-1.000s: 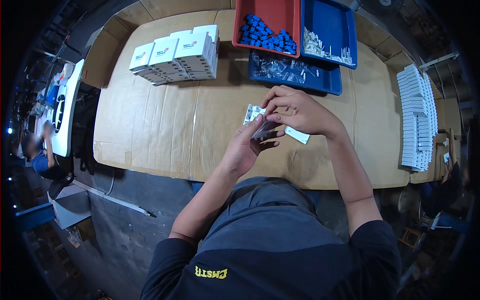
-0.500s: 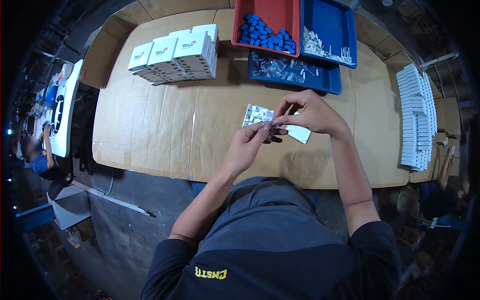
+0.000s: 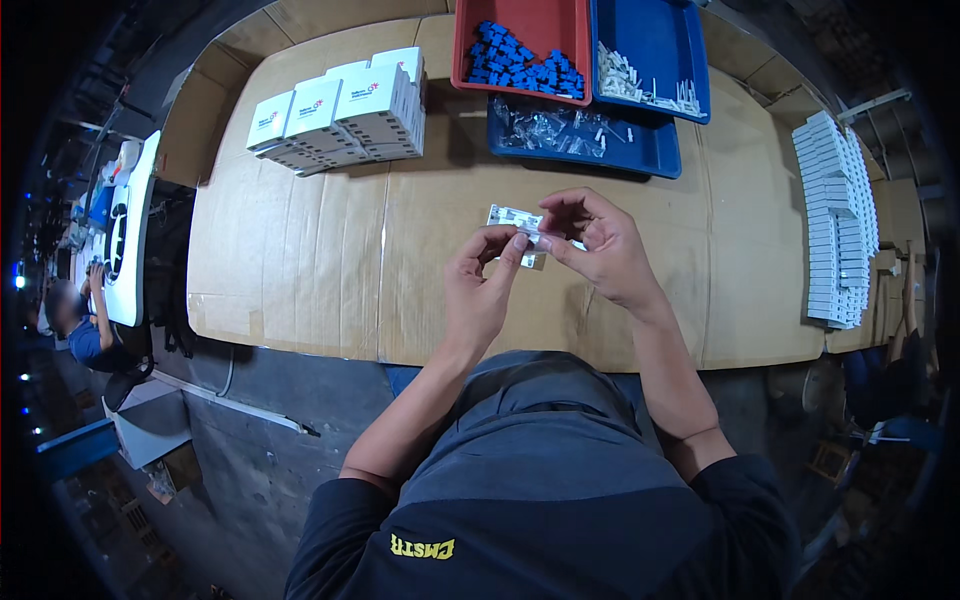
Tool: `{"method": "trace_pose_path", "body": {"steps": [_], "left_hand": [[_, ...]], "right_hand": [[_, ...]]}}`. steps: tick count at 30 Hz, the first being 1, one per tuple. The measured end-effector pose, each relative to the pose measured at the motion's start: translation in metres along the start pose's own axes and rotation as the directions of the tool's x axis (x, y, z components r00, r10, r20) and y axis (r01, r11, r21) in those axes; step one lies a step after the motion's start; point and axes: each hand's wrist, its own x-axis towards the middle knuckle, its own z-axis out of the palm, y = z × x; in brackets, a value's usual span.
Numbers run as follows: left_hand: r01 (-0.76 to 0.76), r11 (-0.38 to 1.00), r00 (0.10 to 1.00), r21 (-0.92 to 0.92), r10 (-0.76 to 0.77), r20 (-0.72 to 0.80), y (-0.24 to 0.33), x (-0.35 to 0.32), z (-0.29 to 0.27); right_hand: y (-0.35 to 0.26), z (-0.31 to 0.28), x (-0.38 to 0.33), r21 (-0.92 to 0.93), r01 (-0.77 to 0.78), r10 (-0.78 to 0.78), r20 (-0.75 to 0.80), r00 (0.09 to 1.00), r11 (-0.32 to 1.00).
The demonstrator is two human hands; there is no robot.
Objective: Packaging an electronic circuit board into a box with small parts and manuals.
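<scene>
Over the cardboard-covered table, my left hand and my right hand meet at the fingertips. Together they pinch a small clear plastic bag with a tiny pale part inside it. The bag sticks out to the left above my left fingers. What exactly lies inside the bag is too small to tell.
At the far edge stand a red tray of blue parts, a blue tray of white parts and a blue tray of clear bags. White boxes are stacked at the back left. White flat pieces pile at the right. Another person sits far left.
Both hands have lifted slightly and drawn toward me, and the small bag is now held out flatter between the fingertips of both hands.
</scene>
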Motion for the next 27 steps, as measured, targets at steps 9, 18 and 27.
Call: {"method": "trace_pose_path", "body": {"steps": [9,18,27], "left_hand": [[0.058,0.99,0.996,-0.129,-0.066,-0.061,0.009,-0.001,0.007],[0.049,0.996,0.994,-0.071,-0.056,-0.095,0.01,0.0,0.006],[0.025,0.999,0.994,-0.022,-0.027,-0.102,0.012,-0.005,0.007]], "right_hand": [[0.023,-0.01,-0.006,-0.024,-0.139,0.136,-0.097,0.986,0.99],[0.027,-0.007,-0.007,0.054,-0.088,0.094,-0.125,0.988,0.995],[0.029,0.007,-0.012,0.099,-0.046,0.061,-0.144,0.988,0.994]]}}
